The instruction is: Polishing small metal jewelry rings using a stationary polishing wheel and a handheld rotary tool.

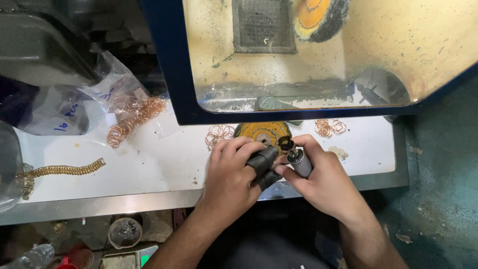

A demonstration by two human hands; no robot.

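My left hand (230, 175) clamps a dark padded grip (262, 160) and my right hand (322, 180) closes round the rotary handpiece (298, 160) over the tabletop (164, 164) edge; slippage risks dropping it among copper rings (219, 135).

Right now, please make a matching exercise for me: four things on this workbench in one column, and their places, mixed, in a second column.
Things:
1. gold chain bracelet
2. plastic bag of copper rings
3. grey rotary tool
4. yellow buffing wheel

Places:
A. inside the cabinet behind the window, at the top
B. held in the right hand, next to the left hand
C. flat on the white bench top, far left
D. on the bench, left of the blue cabinet frame

Pairs: 1-C, 2-D, 3-B, 4-A
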